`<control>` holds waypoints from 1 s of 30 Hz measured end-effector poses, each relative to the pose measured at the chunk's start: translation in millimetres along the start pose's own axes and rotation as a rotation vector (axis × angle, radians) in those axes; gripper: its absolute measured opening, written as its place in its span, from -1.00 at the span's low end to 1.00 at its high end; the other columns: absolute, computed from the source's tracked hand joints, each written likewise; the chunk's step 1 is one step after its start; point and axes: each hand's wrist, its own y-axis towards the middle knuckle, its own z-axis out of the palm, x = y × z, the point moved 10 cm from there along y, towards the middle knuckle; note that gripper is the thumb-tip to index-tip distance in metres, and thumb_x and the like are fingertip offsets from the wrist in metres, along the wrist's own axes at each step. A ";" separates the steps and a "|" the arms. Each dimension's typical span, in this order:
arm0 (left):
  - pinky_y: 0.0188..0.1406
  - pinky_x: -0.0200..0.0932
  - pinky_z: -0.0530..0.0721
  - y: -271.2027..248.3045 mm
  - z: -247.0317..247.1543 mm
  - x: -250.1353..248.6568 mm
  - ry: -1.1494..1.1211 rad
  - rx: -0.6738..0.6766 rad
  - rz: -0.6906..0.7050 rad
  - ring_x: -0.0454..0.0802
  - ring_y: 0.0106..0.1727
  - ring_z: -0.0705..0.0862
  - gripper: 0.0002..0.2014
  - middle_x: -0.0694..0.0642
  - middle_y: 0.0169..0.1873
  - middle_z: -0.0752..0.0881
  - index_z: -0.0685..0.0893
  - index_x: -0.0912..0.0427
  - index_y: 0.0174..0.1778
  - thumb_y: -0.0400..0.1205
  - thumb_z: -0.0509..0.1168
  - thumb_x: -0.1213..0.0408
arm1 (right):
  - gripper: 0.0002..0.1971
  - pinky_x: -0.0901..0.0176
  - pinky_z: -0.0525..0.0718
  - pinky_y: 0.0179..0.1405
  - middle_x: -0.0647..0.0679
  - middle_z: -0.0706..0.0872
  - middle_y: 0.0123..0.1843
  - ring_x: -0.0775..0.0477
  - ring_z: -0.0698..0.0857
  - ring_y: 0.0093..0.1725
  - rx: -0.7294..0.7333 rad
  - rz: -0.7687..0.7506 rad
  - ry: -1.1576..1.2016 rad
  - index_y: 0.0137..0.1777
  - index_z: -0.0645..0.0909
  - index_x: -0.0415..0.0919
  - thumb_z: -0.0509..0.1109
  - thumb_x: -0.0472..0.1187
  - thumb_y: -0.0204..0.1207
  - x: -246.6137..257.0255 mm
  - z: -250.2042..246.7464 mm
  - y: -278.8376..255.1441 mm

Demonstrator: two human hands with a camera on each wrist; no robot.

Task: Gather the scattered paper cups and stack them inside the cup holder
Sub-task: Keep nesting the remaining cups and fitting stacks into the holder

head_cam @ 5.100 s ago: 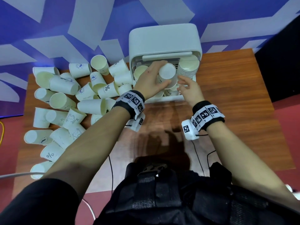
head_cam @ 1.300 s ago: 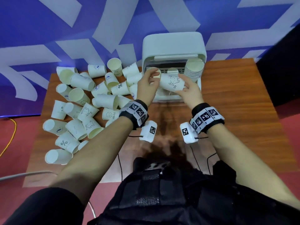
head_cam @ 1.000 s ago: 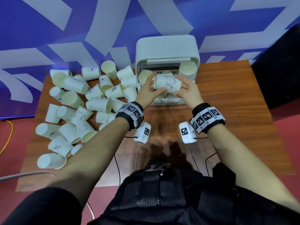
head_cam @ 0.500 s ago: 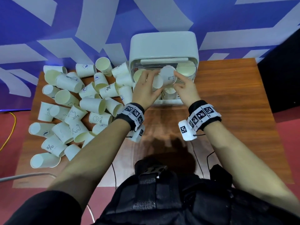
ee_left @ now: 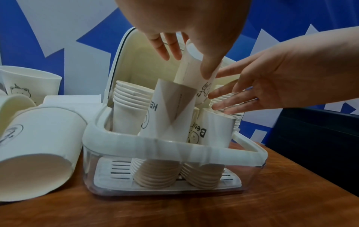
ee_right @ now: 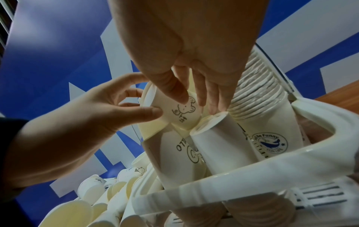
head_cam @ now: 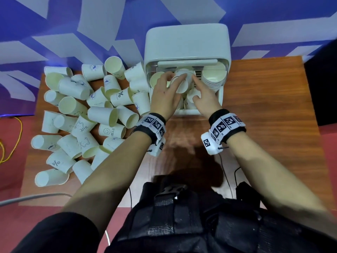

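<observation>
The left hand (head_cam: pixel 165 95) pinches a bear-print cup (head_cam: pixel 179 84) over the cup holder (head_cam: pixel 186 41). The right hand (head_cam: pixel 204 99) steadies it, fingers straight. Loose cups (head_cam: pixel 87 114) crowd the counter (head_cam: pixel 264 106).

- A wall (head_cam: pixel 91 21) in deep blue, covered with large angular white and pale grey shapes, fills the upper part of the head view.
- A wooden table (head_cam: pixel 269 110) with a warm brown grain stands against that wall.
- The floor (head_cam: pixel 11 176) around the table is dull red.
- A yellow cable (head_cam: pixel 11 143) loops on the floor at the left.
- A dark, black surface (head_cam: pixel 322 84) rises at the far right, beside the table.
- Lighting is even and indoor.
</observation>
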 end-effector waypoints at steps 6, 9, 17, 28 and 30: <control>0.09 0.11 0.63 2.2 9.7 1.5 -0.041 0.045 -0.047 0.17 0.14 0.57 -0.50 0.29 0.13 0.56 0.51 0.09 0.44 0.54 0.34 0.20 | -0.38 0.33 0.25 0.45 -0.07 0.34 0.60 -0.02 0.34 0.57 -0.055 -0.053 -0.045 0.64 0.19 -0.09 0.15 -0.41 0.58 1.4 -5.4 5.9; 0.06 0.10 0.64 2.6 16.6 5.0 -0.061 0.079 -0.076 0.16 0.13 0.59 -0.46 0.28 0.14 0.55 0.52 0.15 0.45 0.53 0.37 0.13 | -0.41 0.31 0.27 0.47 -0.10 0.38 0.58 -0.03 0.37 0.55 -0.060 -0.085 -0.053 0.63 0.22 -0.14 0.16 -0.40 0.59 0.2 -5.2 8.2; 0.02 0.01 0.66 1.7 34.7 15.4 -0.100 0.176 -0.154 0.18 0.17 0.63 -0.48 0.26 0.25 0.57 0.47 0.27 0.50 0.63 0.26 0.13 | -0.34 0.53 0.14 0.35 -0.18 0.34 0.58 -0.05 0.33 0.55 -0.024 -0.138 -0.113 0.67 0.07 -0.12 0.13 -0.43 0.60 -1.2 2.6 14.0; 0.11 -0.05 0.62 8.8 48.7 26.7 -0.129 0.247 -0.223 0.15 0.27 0.56 -0.41 0.26 0.29 0.51 0.39 0.28 0.55 0.60 0.28 0.18 | -0.48 0.36 0.22 0.47 -0.16 0.36 0.59 -0.06 0.35 0.56 -0.076 -0.206 -0.149 0.64 0.19 -0.16 0.10 -0.32 0.69 7.3 2.9 20.6; 0.04 -0.12 0.57 9.5 51.9 28.6 -0.133 0.255 -0.255 0.13 0.27 0.55 -0.41 0.27 0.30 0.48 0.37 0.26 0.56 0.60 0.31 0.21 | -0.49 0.39 0.22 0.46 -0.15 0.36 0.59 -0.05 0.37 0.55 -0.080 -0.197 -0.147 0.64 0.21 -0.16 0.09 -0.33 0.69 5.6 3.3 21.3</control>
